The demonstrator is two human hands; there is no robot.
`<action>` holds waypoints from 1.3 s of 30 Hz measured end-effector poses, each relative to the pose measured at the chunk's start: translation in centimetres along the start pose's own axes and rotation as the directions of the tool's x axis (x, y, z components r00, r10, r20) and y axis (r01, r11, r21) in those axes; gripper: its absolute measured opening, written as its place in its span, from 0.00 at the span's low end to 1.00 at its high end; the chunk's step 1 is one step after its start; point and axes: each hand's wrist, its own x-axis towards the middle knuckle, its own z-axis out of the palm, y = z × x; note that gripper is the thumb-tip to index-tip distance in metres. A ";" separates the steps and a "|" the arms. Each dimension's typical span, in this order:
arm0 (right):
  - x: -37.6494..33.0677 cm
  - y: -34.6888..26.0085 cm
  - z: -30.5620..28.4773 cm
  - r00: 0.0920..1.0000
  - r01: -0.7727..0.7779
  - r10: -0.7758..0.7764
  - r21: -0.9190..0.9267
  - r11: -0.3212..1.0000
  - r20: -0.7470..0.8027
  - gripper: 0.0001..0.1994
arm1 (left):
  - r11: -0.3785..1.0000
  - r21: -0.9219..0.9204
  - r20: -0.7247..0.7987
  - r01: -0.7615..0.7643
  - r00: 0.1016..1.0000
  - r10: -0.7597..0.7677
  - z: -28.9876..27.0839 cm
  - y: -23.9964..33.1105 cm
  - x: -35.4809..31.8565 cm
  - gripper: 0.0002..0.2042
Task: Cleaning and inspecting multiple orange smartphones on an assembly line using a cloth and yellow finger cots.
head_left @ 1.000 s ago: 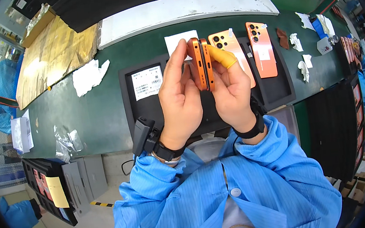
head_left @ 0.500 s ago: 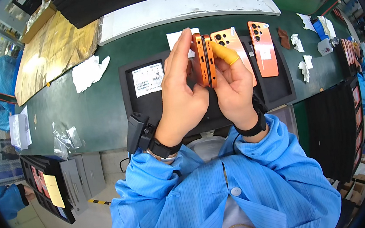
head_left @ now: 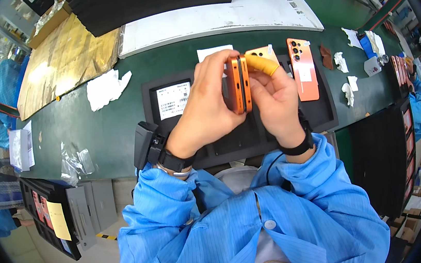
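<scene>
- Two bare hands meet over the middle of the green counter (head_left: 116, 126), both closed on one orange phone (head_left: 239, 84) held upright on its edge, so its narrow side faces the camera.
- The left hand (head_left: 208, 108) wraps the phone from the left, its fingers (head_left: 215, 61) curled over the top end.
- The right hand (head_left: 277, 98) presses against the phone's right side; its forefinger wears a yellow finger cot (head_left: 261, 63) that lies across the top corner.
- Under the hands lies a black foam tray (head_left: 322, 111), and the phone is held above it, not touching.
- A second orange phone (head_left: 303, 69) lies back up in the tray, just right of the hands.
- A white label card (head_left: 173, 100) sits in the tray's left part.
- Crumpled white paper (head_left: 104, 89) lies on the counter to the left, well apart.
</scene>
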 end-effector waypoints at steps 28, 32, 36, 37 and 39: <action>1.1 4.5 -3.4 0.806 0.586 -0.267 -0.775 0.236 0.529 0.07 | 0.995 -0.079 -0.322 -0.055 0.946 0.027 -5.5 1.7 -7.4 0.47; -1.0 5.0 -3.3 0.817 0.556 -0.034 -0.770 0.313 0.576 0.09 | 0.985 0.103 -0.344 -0.136 0.924 0.164 -6.2 1.7 -7.5 0.45; -1.1 3.0 -2.8 0.901 0.363 0.021 -0.779 0.511 0.433 0.09 | 0.944 0.249 -0.240 -0.217 0.930 0.277 -5.5 1.2 -7.3 0.42; -1.2 2.6 -2.6 0.947 0.239 0.019 -0.745 0.623 0.320 0.11 | 0.916 0.304 -0.173 -0.262 0.930 0.323 -5.0 1.1 -6.9 0.40; -1.6 1.4 -1.2 0.946 -0.095 0.229 -0.480 0.872 0.229 0.15 | 0.853 0.391 -0.094 -0.345 0.907 0.410 -4.1 2.1 -5.9 0.35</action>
